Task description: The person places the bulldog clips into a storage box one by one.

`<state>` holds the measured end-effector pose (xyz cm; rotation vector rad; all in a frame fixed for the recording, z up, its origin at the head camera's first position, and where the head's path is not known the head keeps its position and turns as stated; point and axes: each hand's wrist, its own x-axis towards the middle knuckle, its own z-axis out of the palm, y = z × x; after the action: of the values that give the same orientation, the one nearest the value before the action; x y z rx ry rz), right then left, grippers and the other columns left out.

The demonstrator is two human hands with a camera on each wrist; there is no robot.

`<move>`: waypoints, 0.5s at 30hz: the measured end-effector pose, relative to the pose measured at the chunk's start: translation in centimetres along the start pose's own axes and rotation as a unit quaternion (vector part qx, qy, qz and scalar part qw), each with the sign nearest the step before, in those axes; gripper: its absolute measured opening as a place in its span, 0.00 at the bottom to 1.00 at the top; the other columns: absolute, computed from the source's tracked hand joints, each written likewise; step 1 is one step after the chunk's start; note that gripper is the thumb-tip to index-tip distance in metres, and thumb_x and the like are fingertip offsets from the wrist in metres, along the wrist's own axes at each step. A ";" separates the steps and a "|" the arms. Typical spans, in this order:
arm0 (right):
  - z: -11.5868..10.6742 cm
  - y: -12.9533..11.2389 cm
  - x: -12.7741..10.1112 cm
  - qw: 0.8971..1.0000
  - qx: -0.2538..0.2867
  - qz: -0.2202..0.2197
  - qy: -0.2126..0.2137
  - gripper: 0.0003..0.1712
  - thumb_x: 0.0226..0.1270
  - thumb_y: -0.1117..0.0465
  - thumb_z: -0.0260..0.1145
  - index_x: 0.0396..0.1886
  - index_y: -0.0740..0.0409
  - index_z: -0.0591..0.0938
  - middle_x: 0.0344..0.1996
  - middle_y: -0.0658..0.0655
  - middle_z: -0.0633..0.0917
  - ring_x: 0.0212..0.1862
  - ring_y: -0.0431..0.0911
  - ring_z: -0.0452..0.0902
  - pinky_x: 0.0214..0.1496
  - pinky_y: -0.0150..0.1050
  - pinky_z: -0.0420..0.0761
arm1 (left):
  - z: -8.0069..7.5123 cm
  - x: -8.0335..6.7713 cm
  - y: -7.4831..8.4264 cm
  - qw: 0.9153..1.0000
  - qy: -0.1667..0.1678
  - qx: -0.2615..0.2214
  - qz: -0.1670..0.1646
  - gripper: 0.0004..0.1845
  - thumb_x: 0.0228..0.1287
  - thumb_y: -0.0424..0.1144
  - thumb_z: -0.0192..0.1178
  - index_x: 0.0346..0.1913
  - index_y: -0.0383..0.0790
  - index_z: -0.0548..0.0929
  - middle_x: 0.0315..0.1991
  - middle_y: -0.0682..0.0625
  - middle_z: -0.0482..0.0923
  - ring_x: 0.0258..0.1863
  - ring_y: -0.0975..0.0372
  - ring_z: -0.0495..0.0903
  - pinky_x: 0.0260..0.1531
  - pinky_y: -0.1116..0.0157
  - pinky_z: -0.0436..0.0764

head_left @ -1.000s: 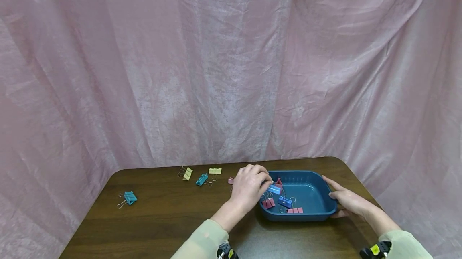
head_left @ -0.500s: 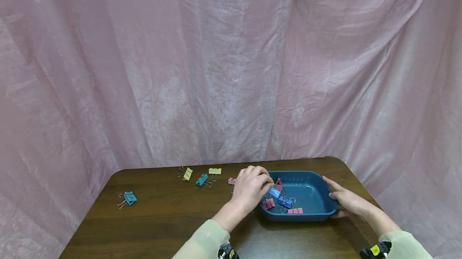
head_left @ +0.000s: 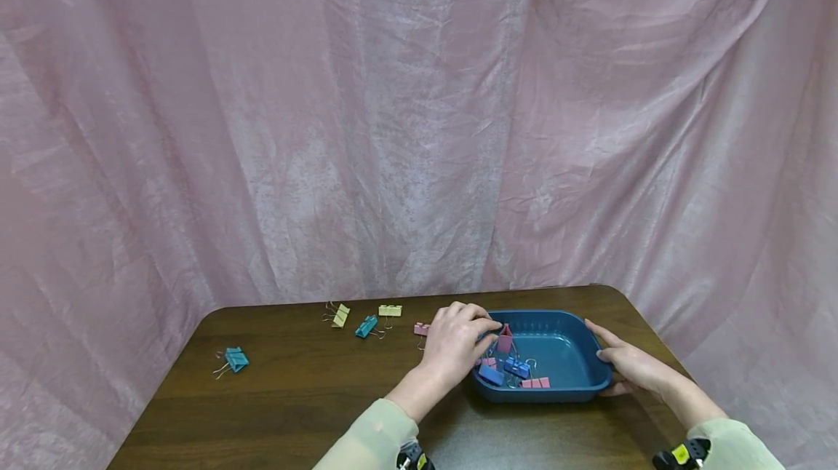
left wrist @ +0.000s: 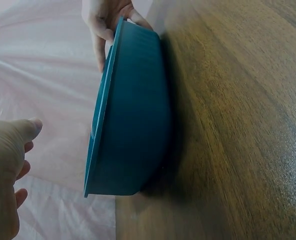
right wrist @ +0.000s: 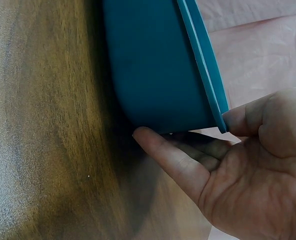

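Observation:
My left hand hovers over the left side of a blue plastic tray, fingers loosely bent and nothing seen between them. In the left wrist view its thumb and fingertips are apart, above the tray's rim. Below it a blue binder clip lies in the tray, near a second blue clip and several pink ones, such as a pink clip. My right hand grips the tray's right end. The right wrist view has that thumb on the rim and the fingers against the outer wall.
Left of the tray on the wooden table lie a pink clip, two yellow clips, one a yellow clip, a teal clip and, farther left, another teal clip. A pink curtain hangs behind.
The blue clip under my left fingers has dropped into the tray's near left corner, and those fingers have parted. My right hand and the tray stay in place.

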<state>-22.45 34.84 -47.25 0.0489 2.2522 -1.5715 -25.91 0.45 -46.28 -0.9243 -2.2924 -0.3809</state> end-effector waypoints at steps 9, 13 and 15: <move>0.1 -0.1 -0.1 1.000 -0.003 0.002 0.004 0.40 0.79 0.69 0.42 0.84 0.55 0.38 0.75 0.80 0.33 0.69 0.85 0.50 0.48 0.63 0.83 | -0.3 -0.2 -0.1 1.000 -0.009 0.000 -0.012 0.19 0.66 0.54 0.70 0.59 0.61 0.87 0.49 0.59 0.83 0.49 0.62 0.79 0.50 0.60 0.78; 0.1 0.0 -0.1 1.000 -0.004 0.001 0.001 0.40 0.79 0.68 0.42 0.84 0.54 0.37 0.75 0.81 0.33 0.69 0.85 0.50 0.49 0.63 0.83 | -0.5 -0.2 -0.3 1.000 -0.009 -0.004 -0.019 0.21 0.66 0.55 0.69 0.60 0.60 0.86 0.49 0.59 0.83 0.49 0.62 0.79 0.51 0.60 0.78; 0.1 -0.1 -0.1 1.000 -0.004 0.001 0.000 0.40 0.80 0.68 0.41 0.84 0.54 0.37 0.75 0.81 0.33 0.68 0.85 0.51 0.49 0.63 0.83 | -0.6 -0.2 -0.4 1.000 -0.014 -0.005 -0.025 0.22 0.66 0.56 0.68 0.61 0.59 0.86 0.50 0.59 0.83 0.50 0.62 0.78 0.52 0.59 0.78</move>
<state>-22.37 34.76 -47.19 0.0475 2.2566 -1.5624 -25.78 -0.18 -45.95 -0.8847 -2.3436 -0.4039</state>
